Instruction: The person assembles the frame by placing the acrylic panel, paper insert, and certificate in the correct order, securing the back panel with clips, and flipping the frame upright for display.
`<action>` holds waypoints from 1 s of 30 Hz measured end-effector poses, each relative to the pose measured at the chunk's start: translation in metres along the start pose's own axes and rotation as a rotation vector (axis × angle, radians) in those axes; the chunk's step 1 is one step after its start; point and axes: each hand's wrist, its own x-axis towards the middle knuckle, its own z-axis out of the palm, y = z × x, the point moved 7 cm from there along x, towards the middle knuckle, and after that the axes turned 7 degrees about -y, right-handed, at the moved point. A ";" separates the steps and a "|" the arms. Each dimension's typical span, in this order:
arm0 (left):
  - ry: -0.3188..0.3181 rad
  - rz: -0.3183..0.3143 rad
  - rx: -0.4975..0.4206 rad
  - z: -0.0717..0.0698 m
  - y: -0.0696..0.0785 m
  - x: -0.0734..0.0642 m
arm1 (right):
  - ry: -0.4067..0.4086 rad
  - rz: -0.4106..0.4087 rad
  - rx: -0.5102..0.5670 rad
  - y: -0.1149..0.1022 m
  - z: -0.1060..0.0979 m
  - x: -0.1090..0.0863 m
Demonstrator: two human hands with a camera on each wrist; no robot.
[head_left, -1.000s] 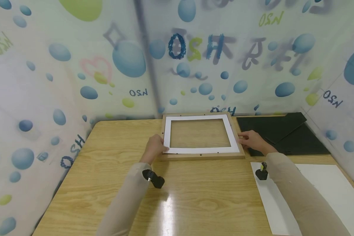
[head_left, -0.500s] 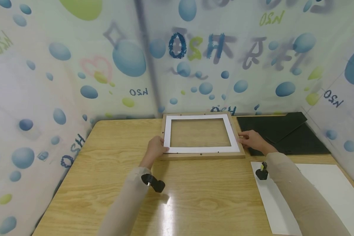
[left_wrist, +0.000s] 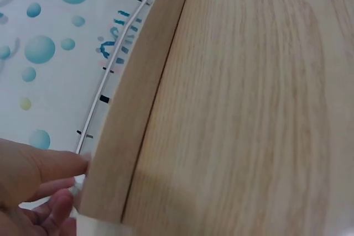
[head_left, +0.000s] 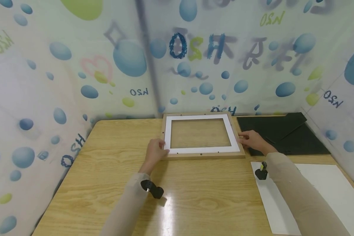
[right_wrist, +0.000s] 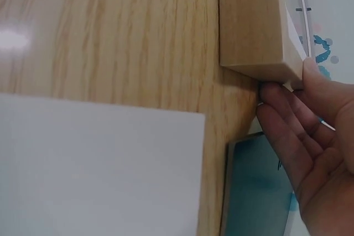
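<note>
A light wooden picture frame [head_left: 183, 157] lies flat near the table's far edge, with several small dark tabs along its rim. Inside it rests a white mat board [head_left: 205, 150] with a rectangular opening. My left hand [head_left: 154, 152] grips the frame's near left corner, its thumb on the mat's corner. In the left wrist view, that thumb meets the frame end while the other fingers curl below. My right hand [head_left: 253, 141] holds the right side: in the right wrist view, the thumb lies on top of the frame [right_wrist: 254, 20] and the fingers touch its end.
A dark backing board [head_left: 301, 141] with a flap lies right of the frame. Nearer on the right, a white sheet [head_left: 321, 177] lies partly under my right forearm. Wood tabletop [head_left: 206, 190] spreads in front, and a printed curtain [head_left: 177, 78] stands behind.
My left hand has shifted slightly toward me and its fingers have moved at the frame's left edge. The mat's near left corner looks flatter. My right hand has stayed in place.
</note>
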 end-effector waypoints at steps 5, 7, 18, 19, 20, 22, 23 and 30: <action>0.020 0.022 -0.138 -0.003 -0.017 -0.002 | 0.003 -0.005 -0.006 0.000 0.001 0.000; 0.001 0.026 -0.214 -0.004 -0.025 -0.003 | 0.002 -0.007 -0.003 0.000 0.001 0.000; -0.139 0.009 -0.398 -0.006 -0.042 -0.007 | -0.012 0.013 0.063 0.005 -0.001 -0.001; -0.134 0.006 -0.402 -0.006 -0.042 -0.008 | -0.019 0.021 0.071 0.006 -0.002 -0.002; -0.130 0.001 -0.406 -0.005 -0.044 -0.007 | -0.024 0.030 0.076 0.008 -0.003 -0.003; -0.123 -0.017 -0.409 -0.003 -0.046 -0.007 | -0.034 0.036 0.081 0.008 -0.007 -0.007; -0.115 -0.019 -0.410 -0.001 -0.050 -0.005 | -0.035 0.031 0.081 0.007 -0.009 -0.010; -0.101 -0.024 -0.423 0.000 -0.057 -0.006 | -0.004 -0.008 0.045 0.003 -0.038 -0.037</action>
